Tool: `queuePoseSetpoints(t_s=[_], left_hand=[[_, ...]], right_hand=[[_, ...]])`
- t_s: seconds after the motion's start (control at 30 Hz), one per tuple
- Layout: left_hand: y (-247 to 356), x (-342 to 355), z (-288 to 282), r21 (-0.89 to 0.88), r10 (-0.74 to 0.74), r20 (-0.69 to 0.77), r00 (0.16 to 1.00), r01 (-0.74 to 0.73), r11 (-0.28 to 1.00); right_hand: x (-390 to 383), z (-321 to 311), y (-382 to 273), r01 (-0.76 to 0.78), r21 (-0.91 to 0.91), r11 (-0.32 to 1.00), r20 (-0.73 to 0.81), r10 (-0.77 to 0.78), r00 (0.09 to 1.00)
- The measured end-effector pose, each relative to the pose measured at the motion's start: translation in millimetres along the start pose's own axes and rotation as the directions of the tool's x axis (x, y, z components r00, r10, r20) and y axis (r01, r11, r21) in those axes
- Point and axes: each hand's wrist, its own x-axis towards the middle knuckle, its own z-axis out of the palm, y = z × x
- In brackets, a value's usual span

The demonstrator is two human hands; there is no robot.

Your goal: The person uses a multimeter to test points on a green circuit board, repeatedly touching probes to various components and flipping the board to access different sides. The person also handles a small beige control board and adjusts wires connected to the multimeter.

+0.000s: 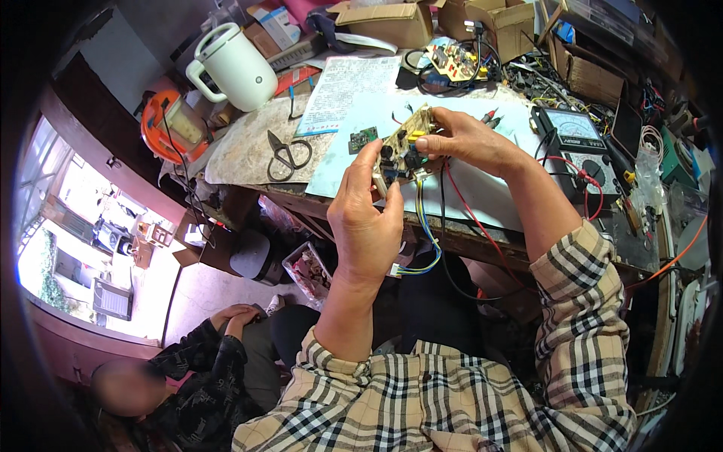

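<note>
I hold a tan circuit board with dark components and a yellow part over the front of the bench. My left hand grips its left end, thumb and fingers around the edge. My right hand grips its right side, thumb on top. A ribbon of coloured wires hangs from the board to a white connector. A small green board lies behind it on a pale sheet. Red and black leads trail below my right hand. An analog multimeter with leads sits to the right.
Black scissors, a printed paper, a white kettle, an orange container, another board, cardboard boxes and clutter crowd the bench. A seated person is at lower left; a bin stands underneath.
</note>
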Motion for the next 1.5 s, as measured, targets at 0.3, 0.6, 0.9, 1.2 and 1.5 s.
queuePoseSetpoints(t_s=[0.3, 0.6, 0.9, 1.2, 1.5], left_hand=[[-0.8, 3.1, -2.3, -0.226, -0.19, 0.079, 0.979, 0.203, 0.953], [-12.3, 9.7, -6.3, -0.518, -0.281, 0.145, 0.949, 0.315, 0.795], [-19.4, 11.3, -9.2, -0.593, -0.37, 0.211, 0.905, 0.42, 0.687], [-19.6, 9.2, -4.8, -0.578, -0.367, 0.196, 0.909, 0.409, 0.706], [-18.0, 6.6, -5.4, -0.575, -0.349, 0.215, 0.912, 0.407, 0.71]], right_hand=[[5.9, 0.6, 8.5, 0.025, 0.005, 1.0, -0.051, -0.024, 0.998], [10.3, 1.0, 11.4, -0.058, -0.108, 0.992, -0.141, 0.043, 0.989], [12.2, 2.8, 16.7, 0.031, -0.129, 0.991, -0.269, -0.065, 0.961], [9.4, 1.5, 11.0, -0.02, -0.14, 0.99, -0.267, -0.018, 0.964], [6.4, 2.2, 4.7, -0.027, -0.129, 0.991, -0.253, -0.007, 0.967]])
